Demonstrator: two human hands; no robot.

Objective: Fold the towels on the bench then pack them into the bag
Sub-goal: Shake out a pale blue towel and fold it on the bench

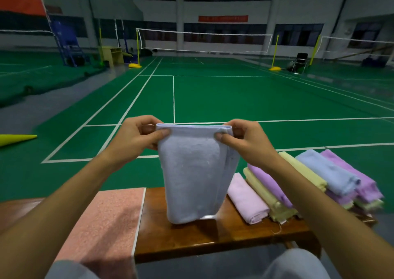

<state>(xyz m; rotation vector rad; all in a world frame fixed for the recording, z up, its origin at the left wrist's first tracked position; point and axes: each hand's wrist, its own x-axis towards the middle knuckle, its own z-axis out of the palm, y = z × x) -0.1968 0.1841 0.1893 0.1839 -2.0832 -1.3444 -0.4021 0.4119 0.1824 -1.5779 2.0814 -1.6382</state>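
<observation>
A light blue towel [193,172] hangs folded in front of me, its lower fold just above the wooden bench [213,238]. My left hand [138,136] pinches its top left corner and my right hand [245,139] pinches its top right corner. To the right on the bench lies a row of folded towels: a pink one [248,199], a yellow one [266,197], a purple one [270,182], then a stack of yellow, blue and purple towels [332,176]. No bag is in view.
A salmon-pink towel [106,221] lies spread over the bench's left part. My knees [296,266] show at the bottom edge. Beyond the bench stretches a green badminton court [234,99] with nets, a yellow post base and a chair far off.
</observation>
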